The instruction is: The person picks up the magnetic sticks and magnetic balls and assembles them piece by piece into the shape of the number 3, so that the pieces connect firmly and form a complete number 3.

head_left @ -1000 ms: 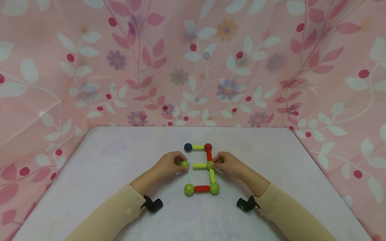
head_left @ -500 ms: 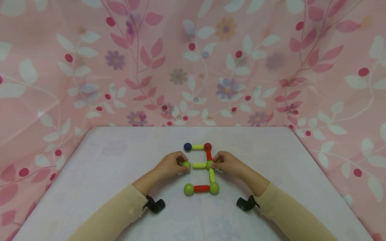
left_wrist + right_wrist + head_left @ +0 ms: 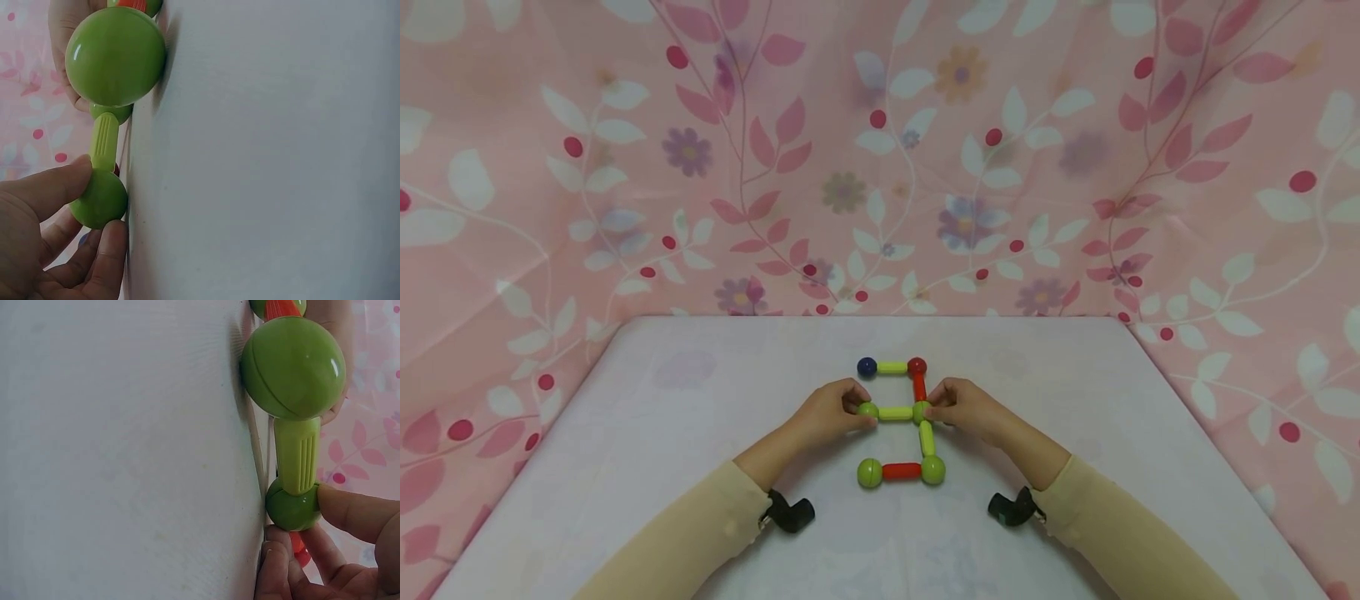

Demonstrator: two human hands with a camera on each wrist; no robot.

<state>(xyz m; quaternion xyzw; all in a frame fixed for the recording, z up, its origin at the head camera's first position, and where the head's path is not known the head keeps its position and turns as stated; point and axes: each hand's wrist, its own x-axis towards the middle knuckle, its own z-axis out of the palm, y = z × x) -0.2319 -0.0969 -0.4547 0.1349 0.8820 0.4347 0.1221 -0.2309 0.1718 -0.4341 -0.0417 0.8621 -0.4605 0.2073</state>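
My left hand (image 3: 826, 416) pinches a green ball (image 3: 102, 201) between thumb and fingers. That ball touches the left end of a yellow-green rod (image 3: 896, 413). At the rod's other end, my right hand (image 3: 973, 408) pinches another green ball (image 3: 292, 506). From this right ball a red rod (image 3: 919, 386) runs back to a red ball (image 3: 917, 367), and a second yellow-green rod (image 3: 927, 438) runs forward to a near green ball (image 3: 933, 470). A red rod (image 3: 901, 472) links that one with a green ball (image 3: 870, 473) at the near left.
A dark blue ball (image 3: 867, 367) joins the red ball through a yellow-green rod (image 3: 892, 367) at the back. Everything lies on a white-covered table (image 3: 700, 350). A pink floral cloth (image 3: 880, 167) hangs behind it. Each wrist wears a small black camera (image 3: 792, 512).
My left hand has moved right with its green ball, closing the gap to the middle yellow-green rod. My right hand stays at its ball.
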